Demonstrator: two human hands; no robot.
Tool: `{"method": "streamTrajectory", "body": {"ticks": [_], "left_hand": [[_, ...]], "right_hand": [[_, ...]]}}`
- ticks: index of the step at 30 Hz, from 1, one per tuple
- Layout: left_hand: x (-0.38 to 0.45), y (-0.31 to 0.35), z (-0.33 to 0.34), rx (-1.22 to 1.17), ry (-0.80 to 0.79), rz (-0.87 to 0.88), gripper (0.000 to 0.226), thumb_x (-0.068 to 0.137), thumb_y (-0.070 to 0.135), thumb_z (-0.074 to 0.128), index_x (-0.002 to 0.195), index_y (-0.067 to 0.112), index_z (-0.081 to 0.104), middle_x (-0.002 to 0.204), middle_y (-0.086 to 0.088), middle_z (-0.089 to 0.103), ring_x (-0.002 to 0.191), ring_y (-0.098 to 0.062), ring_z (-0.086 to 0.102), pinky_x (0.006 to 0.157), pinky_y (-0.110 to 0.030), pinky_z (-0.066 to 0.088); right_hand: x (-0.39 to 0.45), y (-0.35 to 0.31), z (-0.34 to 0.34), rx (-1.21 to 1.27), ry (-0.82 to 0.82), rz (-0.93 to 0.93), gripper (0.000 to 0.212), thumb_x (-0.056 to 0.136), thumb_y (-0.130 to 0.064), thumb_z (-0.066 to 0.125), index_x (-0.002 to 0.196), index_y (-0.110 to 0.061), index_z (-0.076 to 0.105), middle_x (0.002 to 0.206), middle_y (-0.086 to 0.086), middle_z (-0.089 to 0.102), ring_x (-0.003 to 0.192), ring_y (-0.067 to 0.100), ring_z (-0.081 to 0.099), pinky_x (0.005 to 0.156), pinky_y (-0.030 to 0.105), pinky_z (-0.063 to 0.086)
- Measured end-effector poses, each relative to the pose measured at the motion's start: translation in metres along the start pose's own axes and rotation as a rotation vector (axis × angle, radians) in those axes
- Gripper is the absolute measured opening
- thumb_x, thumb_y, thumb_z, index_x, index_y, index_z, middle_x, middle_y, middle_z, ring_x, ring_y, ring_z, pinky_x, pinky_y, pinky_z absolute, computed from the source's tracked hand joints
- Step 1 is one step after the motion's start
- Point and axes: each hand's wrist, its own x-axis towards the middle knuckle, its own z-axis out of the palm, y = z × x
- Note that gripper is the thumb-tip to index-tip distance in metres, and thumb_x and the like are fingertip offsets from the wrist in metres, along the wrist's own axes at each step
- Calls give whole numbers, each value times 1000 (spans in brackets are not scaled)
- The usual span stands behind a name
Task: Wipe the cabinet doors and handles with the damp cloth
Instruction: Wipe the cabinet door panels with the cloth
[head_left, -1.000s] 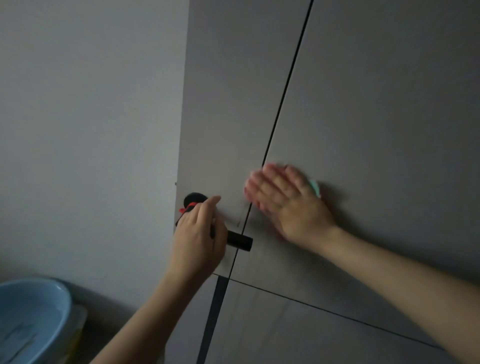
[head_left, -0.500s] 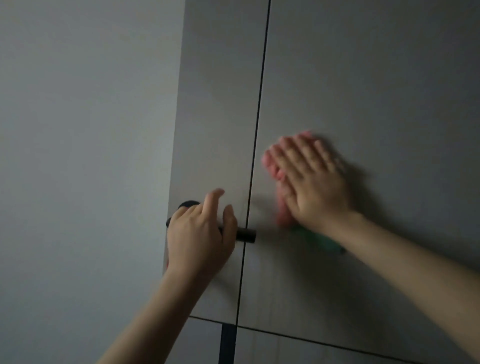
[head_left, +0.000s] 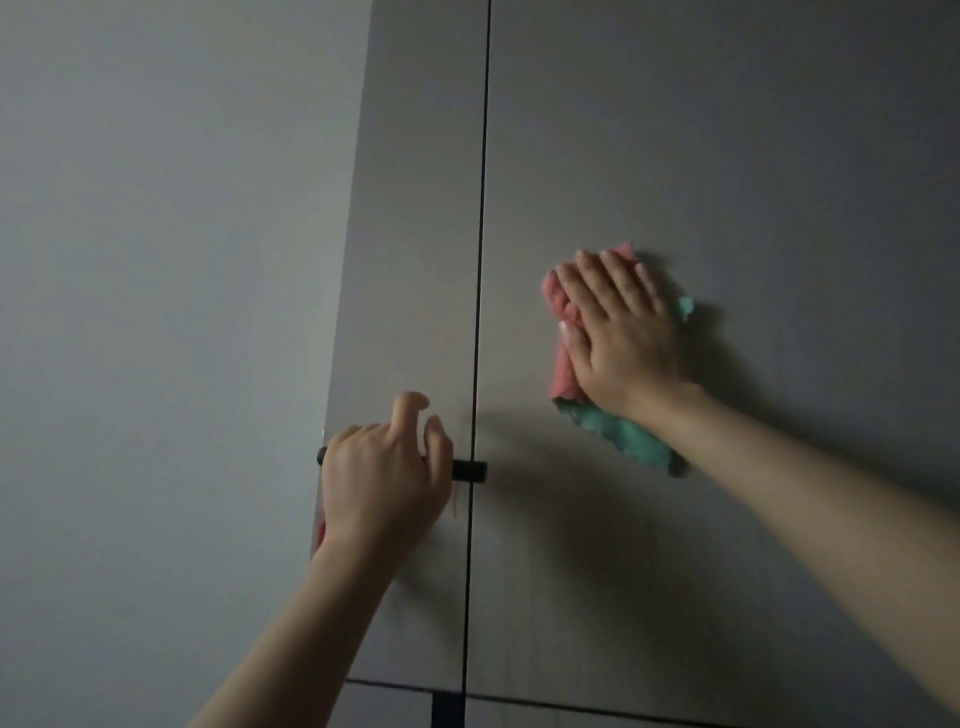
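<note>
We press our right hand (head_left: 621, 332) flat, fingers straight, on the pink and green cloth (head_left: 623, 436), which lies against the right cabinet door (head_left: 727, 156). Our left hand (head_left: 384, 483) has its grip curled round the black bar handle (head_left: 467, 470) on the narrow left cabinet door (head_left: 415, 208), beside the grey wall (head_left: 166, 312).
</note>
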Motion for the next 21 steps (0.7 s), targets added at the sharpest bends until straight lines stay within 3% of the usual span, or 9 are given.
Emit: {"method": "streamTrajectory", "body": {"ticks": [2,5,8,10,14,17,21], "left_hand": [[1,-3,2,-33,-7,-2,46,86,32,29,109,7,61,40,9,34,38,-19,32,58,-27,32],[2,-4,2,-23,-52,-5,57,87,37,23,124,7,53,43,10,33,41,-26,46,59,-32,40],[2,-2,1,-36,-40,-16,59,87,37,22,128,5,50,40,5,43,40,-26,48,59,-34,44],[3,-2,1,-40,-30,-18,58,87,35,25,127,2,51,40,0,49,37,-28,47,55,-33,43],[3,-4,0,-39,-37,-10,53,88,30,33,131,1,46,43,-2,51,38,-30,46,55,-29,32],[3,-7,-1,-67,-36,8,52,90,30,29,130,1,44,43,2,47,38,-30,47,55,-30,34],[4,-9,4,-74,-4,14,56,88,37,19,125,3,45,43,-1,53,42,-32,49,55,-33,35]], "right_hand": [[19,-24,1,3,-37,94,67,91,-41,11,148,-14,31,154,8,29,144,30,22,118,42,4],[27,-64,2,29,-124,-138,70,88,-42,-3,151,-21,19,158,1,18,147,25,11,116,39,-7],[9,-35,0,36,-119,-340,57,94,-39,20,145,-20,37,151,3,37,141,26,31,116,41,10],[3,-8,0,7,-52,-281,54,95,-37,26,143,-18,42,148,4,42,137,27,37,114,41,16],[9,-20,0,-23,-62,-116,58,94,-39,19,146,-19,36,151,3,36,141,26,31,115,40,8],[2,-40,3,-1,-62,-306,54,95,-37,25,143,-20,43,147,3,42,137,27,37,114,41,13],[-50,-23,-4,101,-148,-511,50,97,-39,30,145,-24,38,150,-1,38,141,23,30,117,39,11]]}}
